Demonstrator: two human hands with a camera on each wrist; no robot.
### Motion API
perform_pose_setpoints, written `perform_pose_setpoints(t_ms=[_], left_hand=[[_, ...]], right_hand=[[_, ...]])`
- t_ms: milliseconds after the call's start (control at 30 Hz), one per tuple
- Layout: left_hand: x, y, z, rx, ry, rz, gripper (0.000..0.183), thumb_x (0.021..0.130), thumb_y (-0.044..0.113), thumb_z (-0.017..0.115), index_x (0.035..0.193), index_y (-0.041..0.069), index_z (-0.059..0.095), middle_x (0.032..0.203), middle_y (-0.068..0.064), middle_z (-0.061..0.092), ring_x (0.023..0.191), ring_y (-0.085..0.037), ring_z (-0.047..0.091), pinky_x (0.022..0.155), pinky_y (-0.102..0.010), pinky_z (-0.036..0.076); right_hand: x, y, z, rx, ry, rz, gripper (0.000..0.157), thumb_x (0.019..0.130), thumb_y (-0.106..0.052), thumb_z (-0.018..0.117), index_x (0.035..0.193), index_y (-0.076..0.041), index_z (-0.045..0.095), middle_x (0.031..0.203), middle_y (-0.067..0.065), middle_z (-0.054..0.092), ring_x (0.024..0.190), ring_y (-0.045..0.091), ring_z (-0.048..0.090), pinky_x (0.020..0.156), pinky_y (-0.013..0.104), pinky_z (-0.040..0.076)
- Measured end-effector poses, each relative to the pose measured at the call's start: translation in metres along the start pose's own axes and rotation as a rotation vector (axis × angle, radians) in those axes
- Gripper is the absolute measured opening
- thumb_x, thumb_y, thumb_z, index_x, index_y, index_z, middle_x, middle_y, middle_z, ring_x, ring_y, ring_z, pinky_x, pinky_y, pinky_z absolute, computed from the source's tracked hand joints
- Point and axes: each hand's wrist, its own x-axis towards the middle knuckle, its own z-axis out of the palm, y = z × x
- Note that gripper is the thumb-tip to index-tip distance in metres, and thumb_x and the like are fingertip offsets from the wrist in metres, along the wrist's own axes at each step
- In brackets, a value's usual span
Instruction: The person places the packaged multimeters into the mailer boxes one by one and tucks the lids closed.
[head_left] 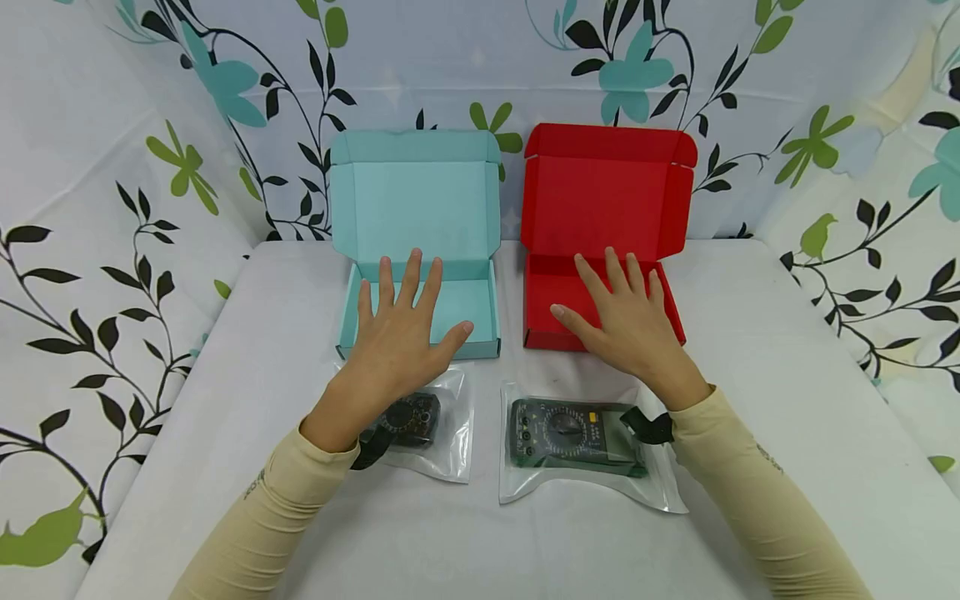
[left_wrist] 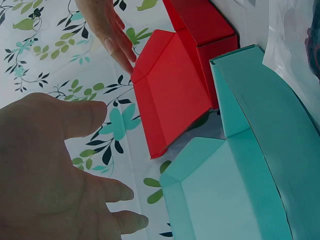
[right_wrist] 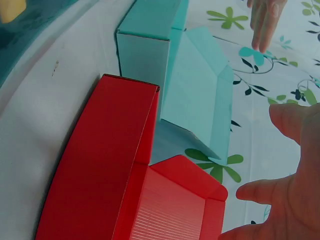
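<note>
Two cardboard boxes stand side by side with their lids raised: a light teal box (head_left: 420, 204) on the left and a red box (head_left: 606, 192) on the right. My left hand (head_left: 397, 342) hovers over the teal box with fingers spread, holding nothing. Over the red box my right hand (head_left: 630, 321) is likewise spread, its palm facing down. In front of the teal box a small black multimeter (head_left: 412, 419) lies in a clear bag, partly hidden by my left wrist. A larger multimeter (head_left: 562, 429) in a clear bag lies before the red box, near my right wrist.
A white cloth covers the table (head_left: 480, 542). Behind the boxes hangs a patterned curtain (head_left: 450, 67) with leaves and flowers, continuing along both sides. Black straps circle both wrists.
</note>
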Motion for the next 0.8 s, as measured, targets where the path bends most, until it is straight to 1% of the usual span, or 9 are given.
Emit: perform_pose_setpoints(t_ms=[267,400,467,567,633,733,800], left_hand=[[0.003,0.003,0.0,0.002,-0.003,0.006,0.088,0.104,0.062,0.043,0.168,0.014,0.007,0.173,-0.009,-0.007,0.152,-0.042,-0.022,0.117,-0.065,-0.012],[0.006,0.005,0.001,0.006,-0.006,0.023,0.088,0.105,0.063,0.043,0.168,0.013,0.008,0.173,-0.009,-0.006,0.152,-0.043,-0.021,0.117,-0.066,-0.01],[0.008,0.006,0.001,0.009,-0.011,0.034,0.088,0.105,0.063,0.042,0.168,0.013,0.008,0.173,-0.009,-0.006,0.153,-0.043,-0.02,0.117,-0.066,-0.009],[0.014,0.01,0.001,-0.002,-0.034,0.051,0.087,0.105,0.062,0.043,0.168,0.011,0.01,0.173,-0.011,-0.001,0.154,-0.044,-0.014,0.118,-0.066,-0.007],[0.02,0.014,0.001,0.002,-0.067,0.061,0.087,0.105,0.061,0.043,0.168,0.01,0.012,0.173,-0.013,0.005,0.154,-0.047,-0.006,0.119,-0.066,-0.003],[0.033,0.021,0.005,0.021,-0.121,0.095,0.085,0.105,0.058,0.047,0.166,0.005,0.019,0.169,-0.019,0.02,0.153,-0.05,0.011,0.12,-0.065,0.009],[0.045,0.026,0.01,0.027,-0.157,0.148,0.082,0.106,0.052,0.052,0.164,0.001,0.024,0.165,-0.022,0.029,0.151,-0.049,0.022,0.12,-0.062,0.019]], right_hand=[[-0.004,0.004,-0.001,-0.004,-0.012,0.002,0.087,0.099,-0.061,0.055,0.166,-0.013,0.028,0.168,0.028,0.015,0.153,0.051,0.007,0.117,0.071,0.0],[-0.011,0.006,-0.002,-0.018,-0.031,-0.008,0.089,0.098,-0.061,0.059,0.166,-0.013,0.028,0.168,0.027,0.014,0.153,0.05,0.006,0.117,0.071,0.001],[-0.016,0.005,-0.002,-0.025,-0.028,-0.021,0.09,0.096,-0.06,0.062,0.166,-0.013,0.028,0.168,0.027,0.014,0.153,0.05,0.007,0.117,0.071,0.003],[-0.029,0.001,0.0,-0.027,0.005,-0.075,0.092,0.093,-0.058,0.067,0.165,-0.014,0.031,0.168,0.025,0.017,0.153,0.049,0.01,0.117,0.071,0.009],[-0.043,-0.005,0.003,-0.029,0.023,-0.135,0.092,0.091,-0.059,0.069,0.164,-0.015,0.034,0.168,0.023,0.021,0.153,0.048,0.013,0.116,0.072,0.015],[-0.071,-0.014,0.014,-0.015,0.009,-0.239,0.091,0.091,-0.062,0.069,0.163,-0.018,0.037,0.167,0.02,0.026,0.152,0.046,0.019,0.113,0.072,0.024],[-0.089,-0.018,0.024,-0.005,-0.025,-0.304,0.089,0.091,-0.065,0.067,0.163,-0.021,0.039,0.166,0.019,0.03,0.151,0.046,0.024,0.112,0.071,0.028]])
